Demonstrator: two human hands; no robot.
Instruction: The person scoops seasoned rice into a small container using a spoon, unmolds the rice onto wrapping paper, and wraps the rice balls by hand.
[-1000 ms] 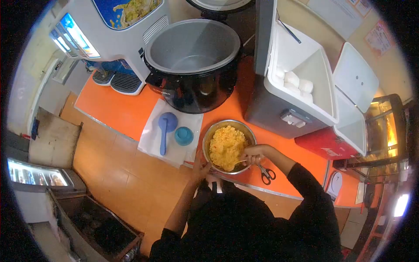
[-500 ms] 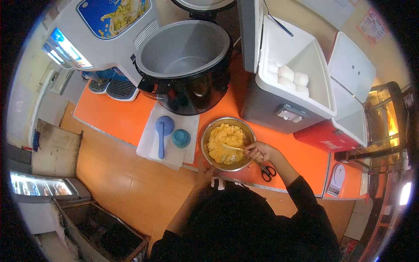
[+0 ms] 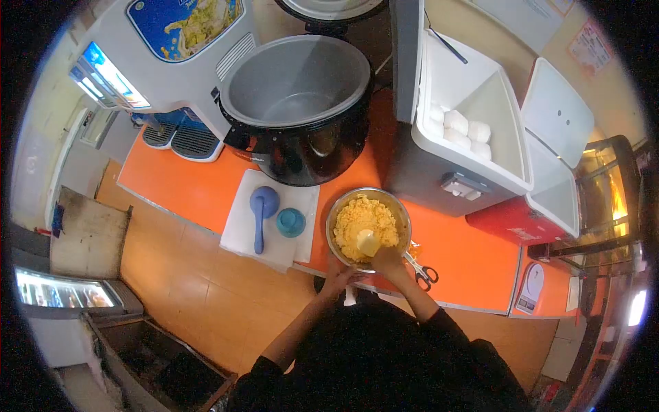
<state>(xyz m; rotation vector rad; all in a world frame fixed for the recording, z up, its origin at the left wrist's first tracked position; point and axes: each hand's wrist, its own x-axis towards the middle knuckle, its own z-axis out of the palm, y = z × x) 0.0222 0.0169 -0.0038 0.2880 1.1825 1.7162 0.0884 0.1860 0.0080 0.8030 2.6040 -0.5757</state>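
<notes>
A round metal bowl (image 3: 405, 214) stands on the orange counter, holding yellow rice (image 3: 360, 216). My right hand (image 3: 389, 262) is closed round the handle of a pale rice paddle (image 3: 368, 243), whose blade rests on the rice at the bowl's near side. The handle is hidden inside my fist. At the near left rim, my left hand (image 3: 339, 276) grips the bowl; its fingertips are partly out of sight. Black-handled scissors (image 3: 427, 277) lie just right of my right hand, beside a small orange packet (image 3: 415, 248).
Left of the bowl, a blue ladle-like scoop (image 3: 263, 206) and a teal cup (image 3: 290, 222) sit on white paper (image 3: 237, 233). Behind stands a large black cooker (image 3: 309, 151). A grey cooler (image 3: 439, 168) with white wrapped bundles, a red cooler (image 3: 501, 223) and a scale (image 3: 530, 288) are rightward.
My right hand has moved down and left to the bowl's near edge, turning the paddle so its blade shows. My left hand has come further onto the rim. The view has shifted slightly.
</notes>
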